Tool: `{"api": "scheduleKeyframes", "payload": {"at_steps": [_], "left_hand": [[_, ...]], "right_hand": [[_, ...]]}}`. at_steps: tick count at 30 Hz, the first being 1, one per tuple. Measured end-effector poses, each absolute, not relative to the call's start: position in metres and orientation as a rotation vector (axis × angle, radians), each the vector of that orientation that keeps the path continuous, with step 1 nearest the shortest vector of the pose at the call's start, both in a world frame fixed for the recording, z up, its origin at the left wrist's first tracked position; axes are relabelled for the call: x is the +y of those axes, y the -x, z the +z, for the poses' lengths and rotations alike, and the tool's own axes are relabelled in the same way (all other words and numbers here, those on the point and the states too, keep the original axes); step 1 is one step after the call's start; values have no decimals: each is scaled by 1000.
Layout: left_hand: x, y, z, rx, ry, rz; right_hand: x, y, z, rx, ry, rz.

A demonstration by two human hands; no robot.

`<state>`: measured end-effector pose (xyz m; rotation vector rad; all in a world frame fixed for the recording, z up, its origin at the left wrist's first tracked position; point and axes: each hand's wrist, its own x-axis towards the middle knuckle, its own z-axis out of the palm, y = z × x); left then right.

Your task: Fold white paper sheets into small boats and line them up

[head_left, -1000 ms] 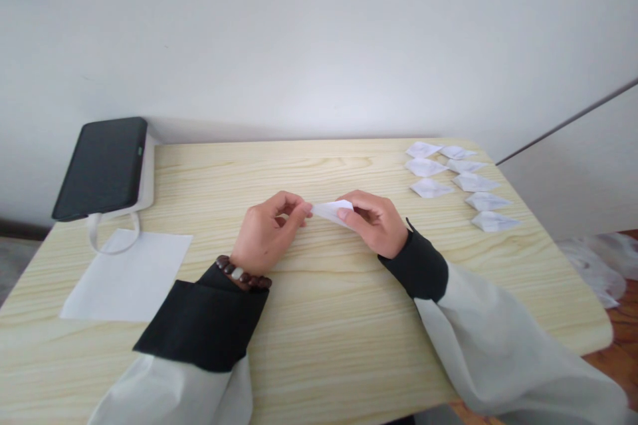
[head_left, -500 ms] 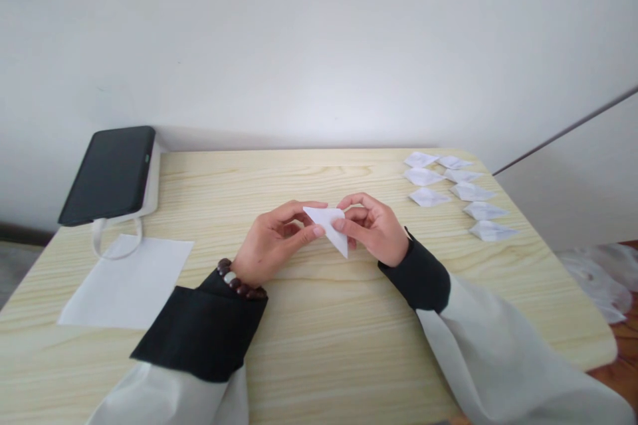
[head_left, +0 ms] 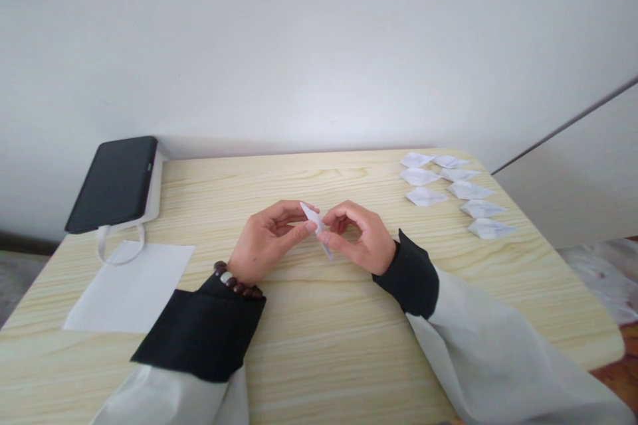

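Between my hands, a little above the table, is a small folded piece of white paper (head_left: 313,216), narrow and pointed at both ends. My left hand (head_left: 269,239), with a dark bead bracelet (head_left: 238,284) at the wrist, pinches it from the left between thumb and fingers. From the other side, my right hand (head_left: 361,236) grips its right edge with thumb and forefinger. The fingertips cover part of the paper. Toward the right back lie several folded white paper pieces (head_left: 423,196), pointed at the ends and set in two rough columns.
A flat white sheet of paper (head_left: 129,295) lies on the left of the wooden table (head_left: 319,339). Behind it stands a white device with a black top (head_left: 114,179) and a white loop strap (head_left: 141,239). A pale wall (head_left: 319,46) rises along the table's back edge.
The paper has gone from a broader triangular face to a narrow sliver, turned or folded over. My right hand has shifted slightly left, closer to my left hand.
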<state>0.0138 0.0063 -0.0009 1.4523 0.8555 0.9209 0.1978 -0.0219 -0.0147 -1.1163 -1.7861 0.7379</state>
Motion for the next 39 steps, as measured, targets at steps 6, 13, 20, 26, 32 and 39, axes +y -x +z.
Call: {"api": "scheduleKeyframes", "payload": {"at_steps": [6, 13, 20, 26, 32, 39], "left_hand": [[5, -15, -1, 863, -1457, 953], [5, -15, -2, 860, -1441, 939], [5, -14, -3, 831, -1400, 923], [3, -16, -4, 933, -1534, 950], [-1, -19, -4, 957, -1792, 1024], [-3, -20, -6, 925, -1960, 1047]], "right_hand": [[-23, -198, -14, -1759, 1065, 765], [-23, -199, -17, -1738, 1023, 831], [-25, -201, -17, -1742, 1021, 794], [-29, -192, -17, -1901, 1144, 314], [-28, -183, -18, -2121, 1376, 8], [-29, -183, -16, -2034, 1469, -29]]}}
